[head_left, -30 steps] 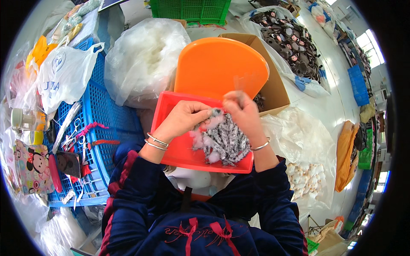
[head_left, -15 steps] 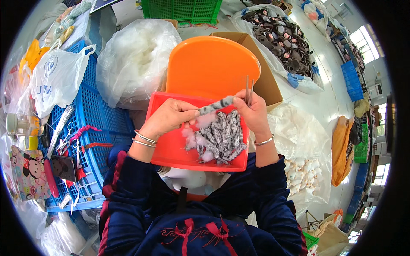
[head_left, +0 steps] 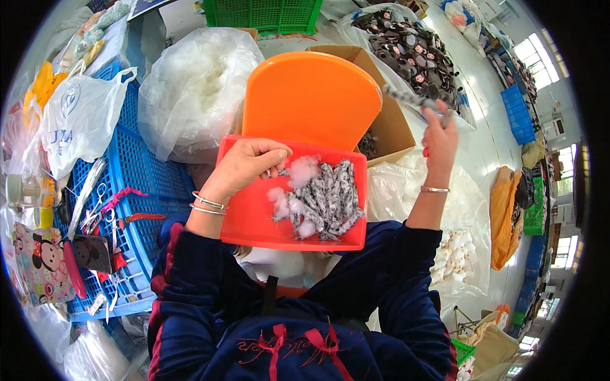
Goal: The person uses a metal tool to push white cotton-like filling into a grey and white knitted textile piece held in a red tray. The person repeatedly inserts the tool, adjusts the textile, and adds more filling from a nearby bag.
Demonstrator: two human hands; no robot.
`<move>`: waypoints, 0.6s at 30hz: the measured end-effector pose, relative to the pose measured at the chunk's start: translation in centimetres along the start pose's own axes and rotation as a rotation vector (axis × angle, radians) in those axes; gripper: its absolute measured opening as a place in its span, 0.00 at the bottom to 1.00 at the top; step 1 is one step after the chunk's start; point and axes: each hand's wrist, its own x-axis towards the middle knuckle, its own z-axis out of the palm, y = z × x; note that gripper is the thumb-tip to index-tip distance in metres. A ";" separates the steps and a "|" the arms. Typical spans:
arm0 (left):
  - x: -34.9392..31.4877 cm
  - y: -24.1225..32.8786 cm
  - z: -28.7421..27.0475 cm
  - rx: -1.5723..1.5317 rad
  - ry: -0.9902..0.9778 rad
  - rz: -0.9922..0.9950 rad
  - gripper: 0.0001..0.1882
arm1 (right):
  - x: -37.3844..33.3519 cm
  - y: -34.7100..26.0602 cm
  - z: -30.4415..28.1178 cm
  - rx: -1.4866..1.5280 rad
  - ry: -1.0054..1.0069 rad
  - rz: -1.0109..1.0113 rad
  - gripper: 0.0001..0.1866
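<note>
My right hand (head_left: 440,141) is raised beyond the cardboard box's right side, blurred by motion. At its fingertips is a striped grey plush tube (head_left: 413,100), pointing left. Whether the metal tweezers are still in that hand I cannot make out. My left hand (head_left: 254,164) hovers over the left part of a red tray (head_left: 248,222), thumb pressed to its curled fingers; what they hold, if anything, is hidden. In the tray lie a heap of grey-and-black furry strips (head_left: 333,197) and white stuffing tufts (head_left: 304,170).
Behind the tray stands an orange stool or chair (head_left: 311,95), with the open cardboard box (head_left: 397,130) beside it. A clear bag of stuffing (head_left: 197,95) and blue crates (head_left: 149,190) are at left. Dark plush parts (head_left: 416,57) fill a sack at back right; pale pieces (head_left: 454,257) lie in plastic.
My right hand has swung up and right with the plush tube, away from the tray. My left hand no longer grips the tube and stays over the tray.
</note>
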 end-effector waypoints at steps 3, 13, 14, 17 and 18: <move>-0.1 0.3 -0.3 0.013 0.025 0.016 0.12 | -0.8 2.4 1.6 -0.001 -0.115 0.074 0.22; 0.2 0.1 -1.4 -0.092 0.214 0.093 0.12 | -10.3 7.5 12.0 -0.082 -0.937 -0.136 0.13; 0.1 0.1 -1.5 -0.094 0.231 0.096 0.12 | -11.3 7.4 13.2 -0.128 -0.987 -0.142 0.14; 0.1 0.2 -1.4 -0.097 0.231 0.099 0.12 | -13.8 7.7 15.8 -0.326 -1.056 -0.228 0.14; 0.2 0.2 -1.4 -0.094 0.232 0.098 0.12 | -14.5 8.8 16.6 -0.425 -1.028 -0.304 0.14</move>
